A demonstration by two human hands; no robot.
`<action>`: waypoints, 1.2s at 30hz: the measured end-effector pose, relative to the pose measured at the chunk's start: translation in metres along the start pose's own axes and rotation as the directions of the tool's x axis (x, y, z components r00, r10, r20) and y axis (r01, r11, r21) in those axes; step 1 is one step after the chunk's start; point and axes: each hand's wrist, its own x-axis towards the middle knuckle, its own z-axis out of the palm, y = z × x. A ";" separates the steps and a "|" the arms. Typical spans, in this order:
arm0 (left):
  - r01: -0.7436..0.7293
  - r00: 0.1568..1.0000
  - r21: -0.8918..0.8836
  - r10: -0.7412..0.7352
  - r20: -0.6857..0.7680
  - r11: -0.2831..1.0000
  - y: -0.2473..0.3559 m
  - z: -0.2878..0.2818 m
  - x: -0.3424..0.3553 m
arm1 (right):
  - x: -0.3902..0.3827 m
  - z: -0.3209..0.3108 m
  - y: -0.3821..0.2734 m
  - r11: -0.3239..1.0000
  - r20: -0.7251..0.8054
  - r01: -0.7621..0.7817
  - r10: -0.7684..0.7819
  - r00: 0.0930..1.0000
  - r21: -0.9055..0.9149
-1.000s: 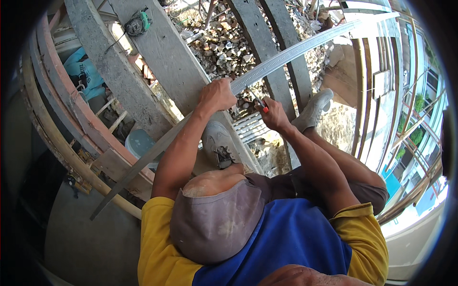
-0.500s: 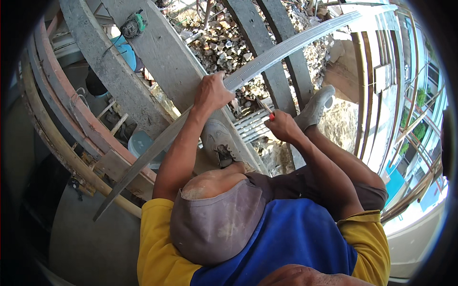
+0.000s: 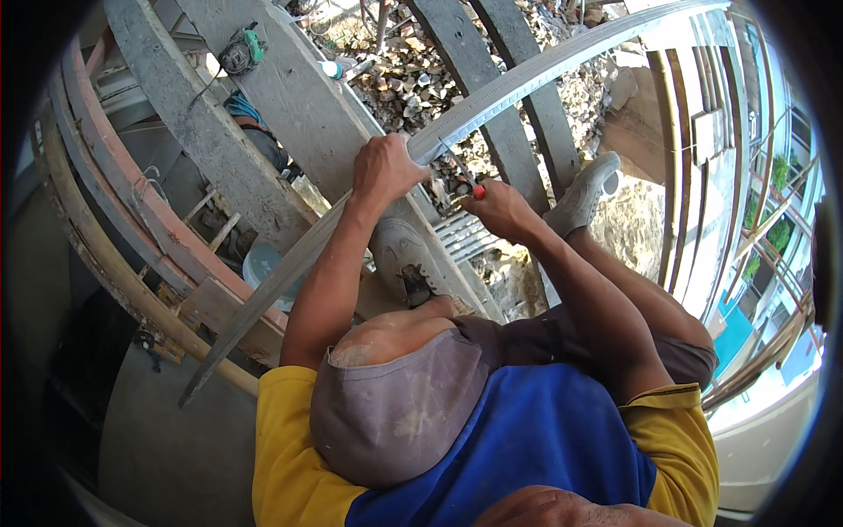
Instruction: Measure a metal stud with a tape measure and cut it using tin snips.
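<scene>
My left hand (image 3: 386, 165) is closed around a long grey metal strip (image 3: 536, 77) with a row of small marks or holes along it. The strip slants from the lower left, past my left forearm, up to the far right. Close by on the right, my right hand (image 3: 505, 211) grips a red-handled tool (image 3: 479, 191). Its thin dark metal end reaches the strip's near edge, just right of my left hand. Whether it is a pair of snips I cannot tell, as my fingers hide most of it.
My left shoe (image 3: 399, 255) rests by a wide grey plank (image 3: 299, 105); my right shoe (image 3: 584, 193) is beyond narrower planks (image 3: 509, 149). Rubble (image 3: 413, 88) lies below. A green power tool (image 3: 244, 48) with a cord sits on the wide plank. Curved beams (image 3: 132, 193) stand left.
My right hand has moved up and left, bringing the tool's end to the strip's edge. My left hand keeps its hold. Below the planks at left, a blue patch has changed shape.
</scene>
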 end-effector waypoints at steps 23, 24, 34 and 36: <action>0.016 0.997 0.244 0.003 -0.077 0.970 0.010 0.026 -0.002 | 0.020 0.027 0.020 0.998 -0.145 0.045 -0.039 0.989 0.038; 0.028 0.998 0.247 -0.012 -0.069 0.969 0.010 0.025 -0.002 | 0.020 0.028 0.020 0.998 -0.145 0.043 -0.036 0.989 0.040; 0.007 0.999 0.222 0.001 -0.036 0.975 0.006 0.019 0.003 | 0.033 0.036 0.034 0.995 -0.269 0.096 -0.085 0.959 0.025; -0.002 0.996 0.151 -0.012 0.092 0.988 0.009 0.007 0.004 | 0.034 0.041 0.038 0.994 -0.287 0.099 -0.082 0.954 0.043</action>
